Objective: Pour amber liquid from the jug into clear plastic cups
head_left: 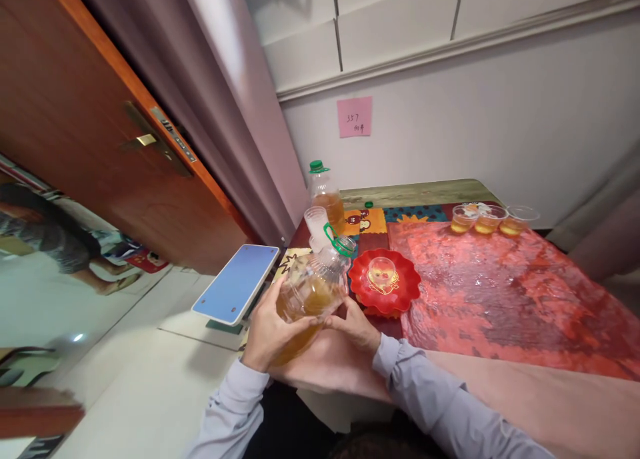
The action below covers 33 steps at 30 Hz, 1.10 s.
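Observation:
Both of my hands hold a large clear plastic jug (313, 286) of amber liquid, tilted with its green-ringed neck toward the upper right. My left hand (270, 329) wraps round its base and side. My right hand (356, 327) cups it from below on the right. Just right of the neck, a small clear cup (382, 272) stands in a red scalloped plate (407, 284). A stack of clear cups (317, 224) stands behind the jug's neck.
A second bottle with a green cap (326, 196) stands behind. Three small cups of amber liquid (487, 219) sit in a row at the far right on a red plastic table cover (500, 292). A blue tablet (236, 283) leans at the left. A wooden door (100, 146) is left.

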{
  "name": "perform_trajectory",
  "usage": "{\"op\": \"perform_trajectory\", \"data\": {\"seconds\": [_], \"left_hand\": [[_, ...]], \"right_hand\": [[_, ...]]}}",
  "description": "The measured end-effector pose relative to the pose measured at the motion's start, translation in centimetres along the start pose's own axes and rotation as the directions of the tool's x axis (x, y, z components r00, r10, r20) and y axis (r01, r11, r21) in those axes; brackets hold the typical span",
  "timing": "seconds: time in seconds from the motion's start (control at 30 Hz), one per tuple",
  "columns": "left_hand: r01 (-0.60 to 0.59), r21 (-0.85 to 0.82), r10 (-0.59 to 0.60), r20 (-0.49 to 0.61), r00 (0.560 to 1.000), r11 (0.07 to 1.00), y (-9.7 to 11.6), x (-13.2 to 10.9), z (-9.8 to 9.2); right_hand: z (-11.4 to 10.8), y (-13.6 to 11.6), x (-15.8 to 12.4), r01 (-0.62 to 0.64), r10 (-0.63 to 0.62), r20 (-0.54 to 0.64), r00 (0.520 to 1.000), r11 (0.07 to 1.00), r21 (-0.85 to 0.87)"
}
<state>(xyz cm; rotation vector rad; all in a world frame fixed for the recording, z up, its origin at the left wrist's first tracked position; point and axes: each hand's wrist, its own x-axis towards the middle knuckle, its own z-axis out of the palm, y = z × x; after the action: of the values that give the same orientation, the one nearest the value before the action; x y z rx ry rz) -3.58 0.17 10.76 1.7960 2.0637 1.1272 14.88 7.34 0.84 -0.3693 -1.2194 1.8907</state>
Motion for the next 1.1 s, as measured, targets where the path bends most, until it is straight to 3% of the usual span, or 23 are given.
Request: {"op": "perform_trajectory", "data": {"seconds": [0.2,0.43,0.83,1.0,1.1], "left_hand": [[-0.011,0.153,-0.006,0.11,0.994,0.988,-0.2,0.7,-0.2],[0.019,0.16,-0.051,0.195,0.979,0.987,0.7,1.5,0.0],[-0.005,0.288,-0.08,0.283,0.956,0.958,2.9,2.9,-0.9],[-0.006,0.326,-0.097,0.299,0.949,0.945,3.7,3.1,-0.9],[-0.02,0.347,-0.092,0.302,0.949,0.938,4.2,3.4,-0.8]], "right_hand": [[0.4,0.5,0.0,0.037,-0.04,0.103,0.994,0.999,0.034],[0.5,0.7,-0.4,0.041,-0.039,0.053,0.998,0.999,-0.022],[0.9,0.9,-1.0,-0.059,0.051,0.068,0.996,0.99,0.126],[1.1,0.6,-1.0,0.022,-0.024,0.018,1.0,0.994,0.107],[1.1,0.7,-1.2,-0.019,0.017,0.016,1.0,0.991,0.136]]}}
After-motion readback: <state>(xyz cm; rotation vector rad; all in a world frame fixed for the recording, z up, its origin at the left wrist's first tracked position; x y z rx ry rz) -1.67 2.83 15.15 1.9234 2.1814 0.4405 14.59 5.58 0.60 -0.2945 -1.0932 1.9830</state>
